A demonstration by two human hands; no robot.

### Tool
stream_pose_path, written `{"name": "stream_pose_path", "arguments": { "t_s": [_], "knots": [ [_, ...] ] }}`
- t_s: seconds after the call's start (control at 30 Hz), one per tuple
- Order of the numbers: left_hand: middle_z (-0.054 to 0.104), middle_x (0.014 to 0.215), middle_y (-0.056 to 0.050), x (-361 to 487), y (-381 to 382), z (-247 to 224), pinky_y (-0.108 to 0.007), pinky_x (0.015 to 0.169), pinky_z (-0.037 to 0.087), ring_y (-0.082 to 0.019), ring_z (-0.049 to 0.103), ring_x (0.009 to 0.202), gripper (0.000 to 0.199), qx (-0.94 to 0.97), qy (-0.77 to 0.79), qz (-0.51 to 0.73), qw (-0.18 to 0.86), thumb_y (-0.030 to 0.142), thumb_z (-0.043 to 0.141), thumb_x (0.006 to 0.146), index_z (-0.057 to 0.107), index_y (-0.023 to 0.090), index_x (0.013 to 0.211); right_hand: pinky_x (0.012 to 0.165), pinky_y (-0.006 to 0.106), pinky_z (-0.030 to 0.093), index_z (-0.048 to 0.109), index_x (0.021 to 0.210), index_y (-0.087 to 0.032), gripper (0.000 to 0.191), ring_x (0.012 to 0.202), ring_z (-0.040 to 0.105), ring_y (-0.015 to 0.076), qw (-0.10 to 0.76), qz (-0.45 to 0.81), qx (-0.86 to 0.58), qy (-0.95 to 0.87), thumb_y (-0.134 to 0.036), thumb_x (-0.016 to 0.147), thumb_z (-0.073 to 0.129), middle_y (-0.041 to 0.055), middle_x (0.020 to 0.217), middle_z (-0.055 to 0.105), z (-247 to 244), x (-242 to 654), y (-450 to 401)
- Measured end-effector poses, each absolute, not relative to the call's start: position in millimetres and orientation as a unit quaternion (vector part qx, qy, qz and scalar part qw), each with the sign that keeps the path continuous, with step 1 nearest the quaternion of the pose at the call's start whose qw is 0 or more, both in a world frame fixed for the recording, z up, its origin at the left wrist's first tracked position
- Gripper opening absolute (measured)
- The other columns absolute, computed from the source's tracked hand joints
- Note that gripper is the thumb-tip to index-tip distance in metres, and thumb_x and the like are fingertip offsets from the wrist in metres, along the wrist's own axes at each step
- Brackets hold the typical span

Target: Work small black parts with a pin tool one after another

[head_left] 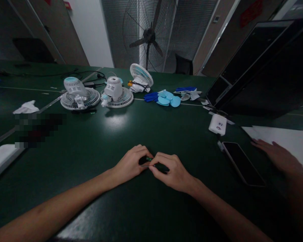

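Note:
In the head view, my left hand (133, 162) is closed with thumb and fingers around a small green piece (148, 159) that looks like a circuit board. Most of that piece is hidden by the fingers. Close against it, my right hand (170, 169) pinches something thin and greyish (144, 165), too small to name. The fingertips of both hands meet just above the dark green table (131, 208).
Small white fan parts (118, 92) stand across the table, near light-blue fan blades (168, 98) and blue gloves (150, 97). To the right lie a white power bank-like box (217, 124) and a phone (243, 164). Another person's hand (280, 156) rests on white paper (288, 141).

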State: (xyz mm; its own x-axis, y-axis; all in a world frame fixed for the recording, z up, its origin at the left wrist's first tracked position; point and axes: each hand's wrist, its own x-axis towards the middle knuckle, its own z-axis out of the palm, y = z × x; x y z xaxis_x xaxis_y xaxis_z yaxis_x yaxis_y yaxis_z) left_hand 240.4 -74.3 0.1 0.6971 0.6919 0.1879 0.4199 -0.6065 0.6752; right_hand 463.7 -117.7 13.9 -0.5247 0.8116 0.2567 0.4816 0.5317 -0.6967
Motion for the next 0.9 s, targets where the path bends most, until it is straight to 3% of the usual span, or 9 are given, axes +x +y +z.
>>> {"name": "stream_pose_path", "arguments": {
  "t_s": [0.43, 0.7, 0.9],
  "knots": [
    [0.067, 0.102, -0.005, 239.1, -75.0, 2.4, -0.034, 0.087, 0.047, -0.020, 0.060, 0.096, 0.014, 0.868, 0.320, 0.222, 0.307, 0.029, 0.068, 0.095, 0.069, 0.020, 0.106, 0.069, 0.028, 0.044, 0.068, 0.096, -0.021, 0.008, 0.074, 0.063, 0.0151, 0.250, 0.220, -0.449, -0.829, -0.019, 0.096, 0.061, 0.0014, 0.089, 0.068, 10.3, 487.2, -115.2],
    [0.068, 0.099, -0.005, 239.9, -72.9, -0.7, -0.036, 0.087, 0.046, -0.021, 0.059, 0.094, 0.012, 0.877, 0.316, 0.215, 0.291, 0.028, 0.070, 0.094, 0.068, 0.019, 0.101, 0.073, 0.028, 0.049, 0.068, 0.097, -0.021, 0.007, 0.080, 0.066, 0.0164, 0.301, 0.253, -0.413, -0.821, -0.022, 0.097, 0.061, 0.0030, 0.093, 0.070, 10.7, 465.3, -116.9],
    [0.065, 0.116, -0.008, 228.4, -79.5, 4.6, -0.036, 0.098, 0.048, -0.021, 0.059, 0.111, 0.023, 0.885, 0.271, 0.201, 0.319, 0.024, 0.060, 0.100, 0.067, 0.023, 0.122, 0.073, 0.030, 0.050, 0.068, 0.094, -0.021, 0.010, 0.080, 0.066, 0.0176, 0.341, 0.250, -0.457, -0.782, -0.020, 0.098, 0.059, 0.0031, 0.089, 0.069, 11.3, 488.0, -113.8]
  ]
}}
